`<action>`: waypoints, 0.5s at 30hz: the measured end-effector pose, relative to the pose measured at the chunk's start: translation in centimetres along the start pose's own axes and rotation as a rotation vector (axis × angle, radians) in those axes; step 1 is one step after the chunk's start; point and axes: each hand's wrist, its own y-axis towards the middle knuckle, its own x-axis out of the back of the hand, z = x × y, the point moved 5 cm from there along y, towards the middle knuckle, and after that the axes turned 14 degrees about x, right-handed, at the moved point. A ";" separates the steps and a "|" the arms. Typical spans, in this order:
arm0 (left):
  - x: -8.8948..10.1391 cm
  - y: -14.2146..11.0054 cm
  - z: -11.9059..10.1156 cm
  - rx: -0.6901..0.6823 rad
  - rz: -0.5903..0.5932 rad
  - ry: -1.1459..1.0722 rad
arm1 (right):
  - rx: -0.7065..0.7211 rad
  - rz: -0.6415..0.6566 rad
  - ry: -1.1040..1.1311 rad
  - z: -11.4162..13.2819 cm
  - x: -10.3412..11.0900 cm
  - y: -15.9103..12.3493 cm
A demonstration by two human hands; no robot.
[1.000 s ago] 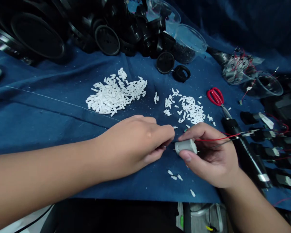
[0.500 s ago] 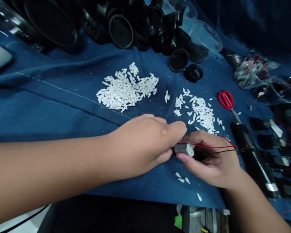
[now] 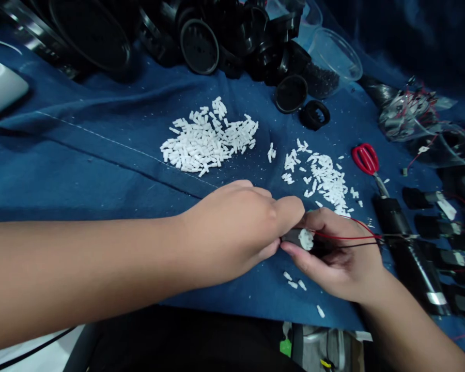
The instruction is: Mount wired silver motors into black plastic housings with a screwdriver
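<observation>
A small grey motor [image 3: 293, 236] with a white end face and red and black wires is pinched between the thumb and fingers of my right hand [image 3: 339, 253]. My left hand [image 3: 244, 230] is closed in a pinch against the motor's left end, its fingertips hidden; whatever they hold cannot be made out. Just beyond my right hand lies a scattered pile of small white plastic pieces [image 3: 329, 178]. A larger heap of white pieces [image 3: 205, 139] spreads farther back, left of centre. Several loose white pieces [image 3: 292, 284] rest on the blue cloth [image 3: 112, 181] below my hands.
Red-handled scissors [image 3: 366, 159] lie at the right beside a black cylindrical tool [image 3: 413, 253]. Black round housings [image 3: 199, 46] crowd the back. Clear tubs [image 3: 459, 144] and a bag of wired motors [image 3: 406, 111] stand back right; several black wired parts [image 3: 430, 227] line the right edge.
My left hand has come up against the motor, covering its left end. The motor has turned so its white end face shows more. The view has shifted slightly left.
</observation>
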 end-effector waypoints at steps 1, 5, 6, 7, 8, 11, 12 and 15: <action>0.0 0.0 0.0 -0.002 -0.001 0.002 | 0.005 0.007 -0.009 0.1 0.0 0.0; -0.1 -0.1 0.0 -0.015 -0.003 0.018 | 0.020 0.018 -0.030 0.3 -0.1 0.1; 0.0 -0.2 0.0 -0.026 -0.003 0.033 | 0.010 0.010 -0.026 0.2 -0.1 0.1; 0.0 -0.2 0.0 -0.045 -0.003 0.055 | -0.003 0.000 -0.016 0.2 -0.2 0.1; 0.0 -0.3 -0.1 -0.073 -0.003 0.084 | -0.020 -0.012 -0.006 0.1 -0.2 0.1; 0.7 -0.5 -0.4 -0.147 -0.059 0.149 | -0.048 -0.019 -0.011 -0.1 0.0 0.0; 1.0 -0.6 -0.6 -0.170 -0.089 0.151 | -0.043 -0.004 -0.029 -0.1 0.0 0.1; 1.9 -1.3 -1.6 -0.299 -0.172 0.161 | -0.007 0.034 -0.046 0.3 0.1 0.2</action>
